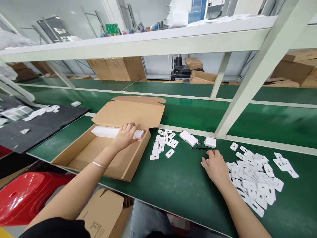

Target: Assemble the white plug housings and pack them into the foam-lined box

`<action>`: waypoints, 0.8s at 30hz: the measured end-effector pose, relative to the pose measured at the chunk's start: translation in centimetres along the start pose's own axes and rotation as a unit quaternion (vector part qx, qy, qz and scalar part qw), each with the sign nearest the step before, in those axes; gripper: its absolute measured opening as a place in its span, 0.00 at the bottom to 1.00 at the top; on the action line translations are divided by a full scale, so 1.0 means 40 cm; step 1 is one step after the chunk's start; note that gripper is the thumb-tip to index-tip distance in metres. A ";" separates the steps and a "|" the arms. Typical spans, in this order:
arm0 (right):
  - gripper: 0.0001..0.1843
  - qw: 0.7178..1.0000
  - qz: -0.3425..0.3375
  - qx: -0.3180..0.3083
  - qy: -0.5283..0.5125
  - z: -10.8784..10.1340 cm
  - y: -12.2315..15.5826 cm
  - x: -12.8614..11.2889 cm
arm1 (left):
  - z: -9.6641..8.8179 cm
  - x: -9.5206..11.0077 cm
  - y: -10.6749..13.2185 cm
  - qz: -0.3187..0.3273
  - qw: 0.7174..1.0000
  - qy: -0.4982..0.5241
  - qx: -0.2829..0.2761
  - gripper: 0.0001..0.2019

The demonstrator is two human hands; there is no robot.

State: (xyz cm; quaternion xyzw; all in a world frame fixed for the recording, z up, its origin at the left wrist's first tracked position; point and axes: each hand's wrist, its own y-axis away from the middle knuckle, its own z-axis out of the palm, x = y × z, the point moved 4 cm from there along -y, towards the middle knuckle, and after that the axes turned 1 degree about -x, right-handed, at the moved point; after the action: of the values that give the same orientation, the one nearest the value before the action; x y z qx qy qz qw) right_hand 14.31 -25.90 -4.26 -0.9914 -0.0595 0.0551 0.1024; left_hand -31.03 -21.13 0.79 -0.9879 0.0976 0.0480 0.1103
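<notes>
My left hand (125,136) reaches into an open cardboard box (86,152). Its fingers and thumb close over the right part of a row of white pieces (105,131) along the box's back wall; the palm side is hidden. On the green table, my right hand (215,167) has its fingers bent around a small white plate (205,162), mostly covered by the hand. A large heap of white slotted plates (255,178) spreads to the right of that hand. Just beyond its fingertips lie a thin black tool (201,148) and a white adapter with a metal plug (210,142).
Between box and right hand lie a smaller group of white plates (162,142) and white adapters (189,138). A slanted metal post (244,96) rises at the table's back edge under a shelf (148,41). A red stool (32,195) and flat cartons (104,211) are below.
</notes>
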 end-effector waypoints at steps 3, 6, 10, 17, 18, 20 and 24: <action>0.12 1.000 -0.012 0.013 0.017 -0.009 0.008 -0.014 | -0.030 0.023 0.001 -0.017 1.000 -0.012 0.019 0.31; 0.18 0.998 0.004 0.026 0.054 -0.033 0.020 -0.030 | -0.085 0.090 -0.016 -0.017 0.997 0.021 0.072 0.30; 0.21 0.997 0.032 -0.022 0.065 -0.049 0.030 -0.042 | -0.125 0.238 -0.077 0.044 0.992 0.093 0.068 0.25; 0.10 0.998 0.014 -0.050 0.025 -0.030 0.022 -0.040 | -0.006 0.508 -0.198 0.159 0.965 0.181 -0.102 0.35; 0.09 0.999 0.006 -0.038 0.019 -0.031 0.021 -0.039 | 0.016 0.532 -0.211 0.164 0.961 0.196 -0.103 0.36; 0.09 1.000 -0.001 -0.026 0.013 -0.035 0.018 -0.037 | 0.053 0.565 -0.231 0.178 0.953 0.228 -0.090 0.34; 0.09 1.000 0.002 -0.019 0.009 -0.050 0.014 -0.032 | 0.084 0.577 -0.251 0.202 0.946 0.245 -0.067 0.25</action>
State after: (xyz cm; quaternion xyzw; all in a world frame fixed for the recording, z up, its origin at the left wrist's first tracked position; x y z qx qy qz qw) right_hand 13.35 -27.03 -2.31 -0.9938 -0.0575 0.0452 0.0836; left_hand -6.71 -14.96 -3.06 -0.9339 0.3155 -0.1681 0.0040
